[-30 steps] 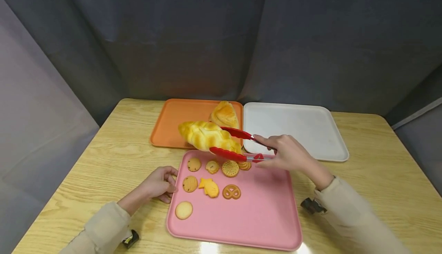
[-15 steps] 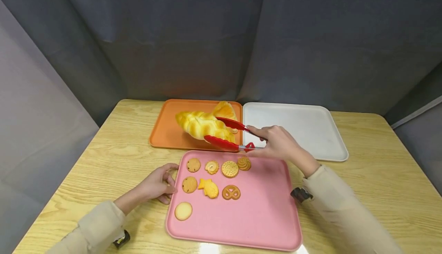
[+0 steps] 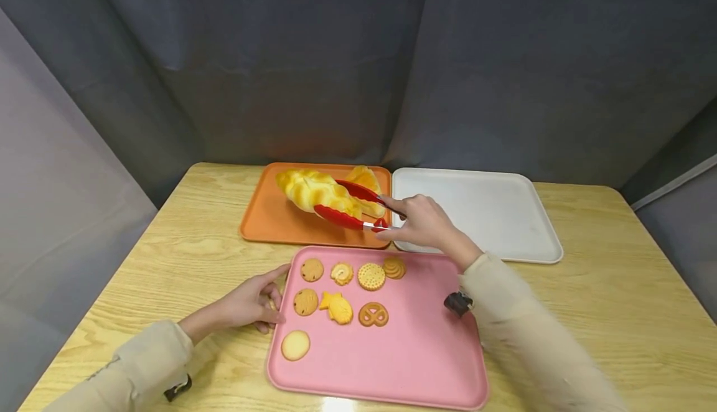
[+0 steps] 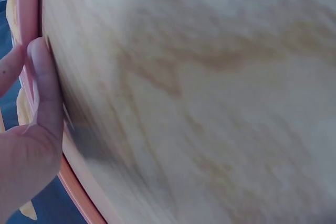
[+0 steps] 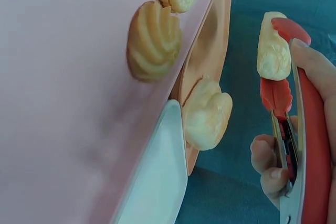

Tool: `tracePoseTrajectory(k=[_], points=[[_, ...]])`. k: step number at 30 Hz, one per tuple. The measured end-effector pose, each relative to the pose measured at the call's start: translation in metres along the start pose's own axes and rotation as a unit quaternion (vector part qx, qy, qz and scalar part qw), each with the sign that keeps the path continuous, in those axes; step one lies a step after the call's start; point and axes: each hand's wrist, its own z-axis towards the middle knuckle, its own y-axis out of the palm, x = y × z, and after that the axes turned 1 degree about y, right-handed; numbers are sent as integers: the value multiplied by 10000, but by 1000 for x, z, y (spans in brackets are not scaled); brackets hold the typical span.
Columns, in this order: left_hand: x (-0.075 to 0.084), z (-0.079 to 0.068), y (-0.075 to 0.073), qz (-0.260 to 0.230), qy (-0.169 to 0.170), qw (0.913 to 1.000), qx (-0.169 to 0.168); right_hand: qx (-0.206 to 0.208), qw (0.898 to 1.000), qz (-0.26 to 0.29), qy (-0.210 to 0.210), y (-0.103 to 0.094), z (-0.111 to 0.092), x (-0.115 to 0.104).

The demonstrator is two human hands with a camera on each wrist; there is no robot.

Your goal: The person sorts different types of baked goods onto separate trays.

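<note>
My right hand point(image 3: 422, 219) grips red-tipped metal tongs point(image 3: 340, 217), which hold a braided bread loaf point(image 3: 310, 191) over the orange tray point(image 3: 256, 216). In the right wrist view the loaf point(image 5: 270, 59) sits between the two red tips. Behind the tongs, a golden triangular pastry point(image 3: 364, 177) lies at the orange tray's right end, partly covered. My left hand point(image 3: 246, 303) touches the left rim of the pink tray point(image 3: 414, 356), index finger and thumb spread along it. The left wrist view shows the thumb point(image 4: 47, 82) against that rim.
Several cookies lie on the pink tray, among them a pretzel point(image 3: 373, 314), a fish-shaped cookie point(image 3: 338, 307) and a swirl cookie point(image 3: 394, 267). A white tray point(image 3: 470, 206) stands right of the orange one. A dark curtain point(image 3: 313, 76) hangs behind the table point(image 3: 168, 238).
My right hand has carried the loaf in the tongs left and away from me, from above the pink tray's far edge to over the orange tray. My left hand stays at the rim.
</note>
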Motion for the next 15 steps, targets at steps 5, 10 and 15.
tracePoseTrajectory(k=[5, 10, 15], points=[[-1, -1, 1, -13, -17, 10000, -22, -121, 9996, -122, 209, 4, 11, -7], [-1, -1, 2, -74, -45, 10000, -1, -208, 9986, -317, 362, 7, 21, -11], [0, 0, 2, -93, -27, 10000, 1, -319, 9967, -389, 632, 10, 32, -13]])
